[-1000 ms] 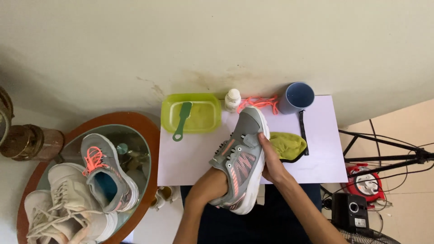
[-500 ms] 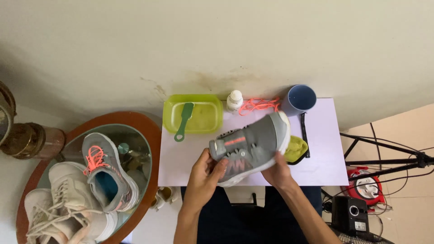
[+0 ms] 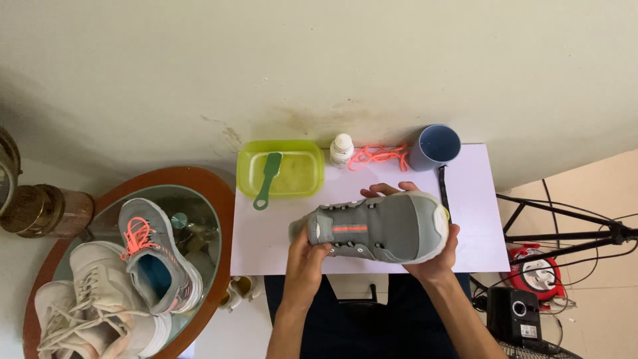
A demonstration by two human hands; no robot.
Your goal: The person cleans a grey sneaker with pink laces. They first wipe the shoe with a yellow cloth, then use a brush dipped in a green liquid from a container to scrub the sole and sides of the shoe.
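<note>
A grey sneaker point(image 3: 379, 228) with an orange stripe and no lace lies sideways above the white table point(image 3: 266, 229). My left hand point(image 3: 308, 256) grips its heel end. My right hand point(image 3: 435, 256) cups the toe end, fingers wrapped round the far side. A green basin point(image 3: 296, 174) with a green brush point(image 3: 267, 179) across it stands at the table's back left. A small white bottle point(image 3: 341, 150), a loose orange lace point(image 3: 379, 157) and a blue cup point(image 3: 435, 147) line the back edge.
A round glass-topped side table point(image 3: 212, 193) on the left holds a matching grey sneaker point(image 3: 156, 256) with orange laces and pale sneakers point(image 3: 93, 299). A black stand point(image 3: 571, 229), a red cable reel point(image 3: 541, 276) and a black box point(image 3: 515, 316) sit on the floor at right.
The sneaker has been turned from tilted upright to lying flat and sideways. My hands have shifted to its heel and toe ends, and it now hides the green cloth.
</note>
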